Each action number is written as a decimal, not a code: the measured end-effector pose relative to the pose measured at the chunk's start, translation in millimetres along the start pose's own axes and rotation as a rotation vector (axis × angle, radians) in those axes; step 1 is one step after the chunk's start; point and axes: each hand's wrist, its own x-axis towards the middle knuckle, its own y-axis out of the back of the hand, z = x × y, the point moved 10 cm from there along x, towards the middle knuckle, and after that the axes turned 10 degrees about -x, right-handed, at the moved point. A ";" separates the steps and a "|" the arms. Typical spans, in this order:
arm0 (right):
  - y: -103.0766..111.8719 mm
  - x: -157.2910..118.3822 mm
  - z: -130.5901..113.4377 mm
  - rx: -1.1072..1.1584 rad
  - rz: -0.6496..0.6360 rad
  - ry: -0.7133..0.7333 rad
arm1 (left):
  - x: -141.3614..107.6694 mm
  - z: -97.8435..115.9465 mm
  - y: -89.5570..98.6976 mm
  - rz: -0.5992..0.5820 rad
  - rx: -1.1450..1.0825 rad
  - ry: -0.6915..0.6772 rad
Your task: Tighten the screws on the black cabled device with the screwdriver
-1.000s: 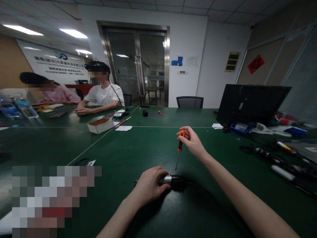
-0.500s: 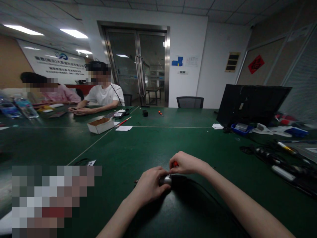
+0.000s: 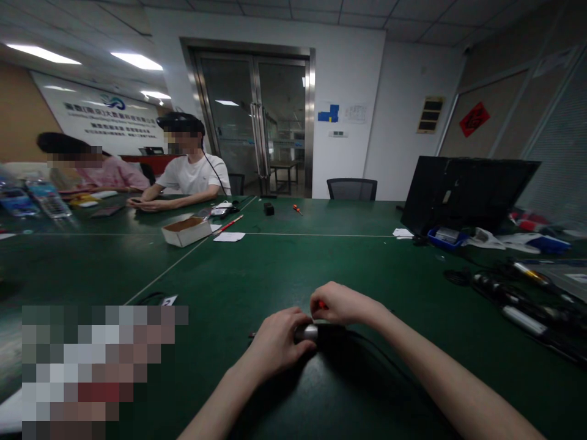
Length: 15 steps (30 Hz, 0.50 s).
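On the green table, my left hand grips a dark cylindrical device with a silver band, which lies roughly sideways. A dark cable runs from its right side toward the lower right. My right hand is closed on a small red-handled tool just above the silver band, its fingertips close to those of my left hand. The tool's tip is too small to make out.
An open white box, paper and a red pencil-like stick lie ahead left. Farther off are a small orange screwdriver and a black block. A monitor and cables stand right. Two people sit far left.
My right hand has shifted slightly to the left with the red-handled tool. My left hand and the device have hardly moved.
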 end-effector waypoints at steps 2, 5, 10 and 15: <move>1.3 0.6 4.9 -0.012 0.028 -0.037 | -0.6 1.5 0.6 0.000 -0.010 -0.006; 0.8 2.0 10.4 -0.029 0.057 -0.075 | -1.0 2.9 1.5 0.007 -0.003 -0.014; 11.6 1.8 23.4 -0.053 0.105 -0.130 | -1.2 4.9 -1.7 -0.018 -0.021 -0.040; 33.1 -20.8 31.2 -0.056 0.124 -0.151 | -2.8 11.1 -6.7 -0.064 -0.060 -0.086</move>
